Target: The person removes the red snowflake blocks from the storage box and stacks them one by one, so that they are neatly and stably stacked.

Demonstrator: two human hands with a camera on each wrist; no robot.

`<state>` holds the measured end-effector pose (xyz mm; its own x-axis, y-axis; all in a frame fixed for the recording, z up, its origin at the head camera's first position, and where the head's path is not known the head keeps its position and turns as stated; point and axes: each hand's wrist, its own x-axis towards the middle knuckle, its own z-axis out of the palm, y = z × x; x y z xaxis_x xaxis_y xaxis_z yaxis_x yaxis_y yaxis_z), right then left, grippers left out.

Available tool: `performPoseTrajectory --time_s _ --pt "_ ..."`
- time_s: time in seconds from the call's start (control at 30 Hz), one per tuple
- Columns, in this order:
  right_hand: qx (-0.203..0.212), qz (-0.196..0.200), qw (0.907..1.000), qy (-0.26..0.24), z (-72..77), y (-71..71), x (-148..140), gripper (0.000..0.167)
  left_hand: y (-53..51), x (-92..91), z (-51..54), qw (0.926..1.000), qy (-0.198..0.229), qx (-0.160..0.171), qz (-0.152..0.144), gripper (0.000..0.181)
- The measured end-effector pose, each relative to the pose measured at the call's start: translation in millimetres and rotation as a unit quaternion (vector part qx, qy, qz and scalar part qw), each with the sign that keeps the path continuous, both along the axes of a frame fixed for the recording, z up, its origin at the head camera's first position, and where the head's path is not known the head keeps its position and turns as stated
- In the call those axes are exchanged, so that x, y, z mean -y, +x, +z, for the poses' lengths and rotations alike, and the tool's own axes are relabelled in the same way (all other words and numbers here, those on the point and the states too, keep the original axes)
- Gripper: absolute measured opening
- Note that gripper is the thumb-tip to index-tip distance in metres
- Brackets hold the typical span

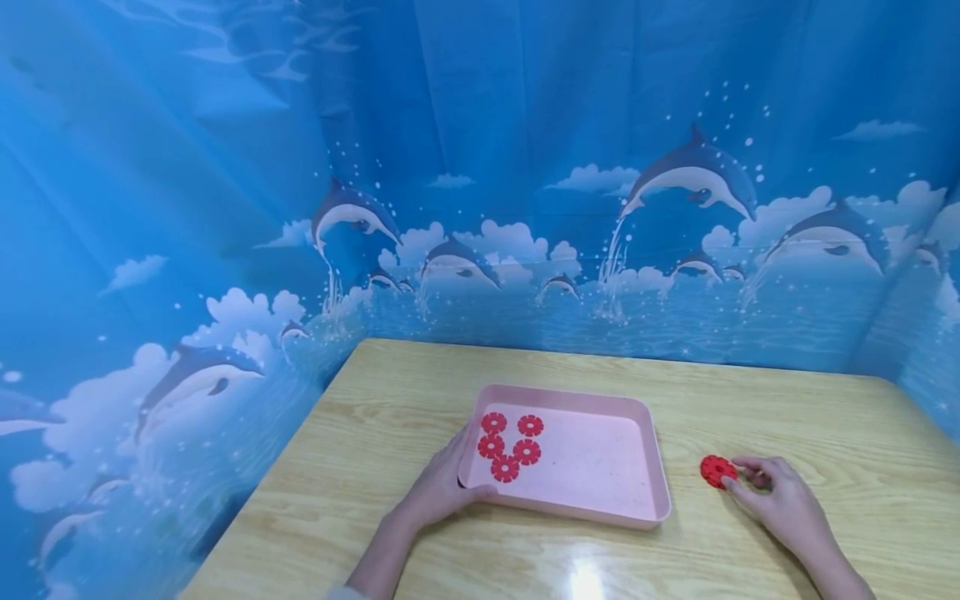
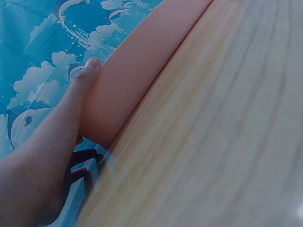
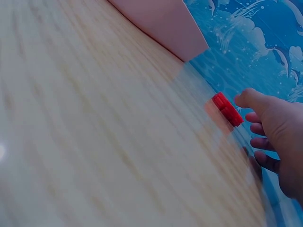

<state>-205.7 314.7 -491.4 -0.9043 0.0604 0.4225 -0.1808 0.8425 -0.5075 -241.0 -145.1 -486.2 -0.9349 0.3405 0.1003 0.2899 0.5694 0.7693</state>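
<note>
A shallow pink tray lies on the table. Several red notched building discs are grouped in a rough V at its left end. My left hand holds the tray's near left corner, its thumb along the near rim and its fingers on the left side. In the left wrist view the thumb lies against the tray's wall. Right of the tray, a small stack of red notched discs sits on the table. My right hand is at its right edge, and the right wrist view shows a slight gap between thumb and stack.
The wooden table reaches back to a blue curtain printed with dolphins and clouds, which also runs along the left and right. A light glare shows on the tabletop near the front.
</note>
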Motion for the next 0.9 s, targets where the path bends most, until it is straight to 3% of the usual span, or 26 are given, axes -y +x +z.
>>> performPoseTrajectory --time_s 0.2,0.4,0.7,0.9 --pt "-0.014 -0.005 0.9997 -0.018 5.9 2.2 4 0.031 -0.3 0.4 -0.1 1.0 -0.001 -0.005 0.001 0.103" --pt "-0.009 0.006 0.9993 -0.036 23.3 4.3 27 0.032 -0.4 1.1 0.2 0.9999 -0.003 -0.011 -0.001 0.104" --pt "-0.054 0.085 0.9931 -0.06 51.2 -0.4 79 0.027 -1.3 1.5 0.2 1.0 -0.005 -0.008 0.0 0.103" --pt "-0.016 0.127 0.9899 -0.062 60.1 -7.9 114 0.027 -1.5 0.2 -1.9 0.9999 -0.008 -0.009 0.003 0.102"
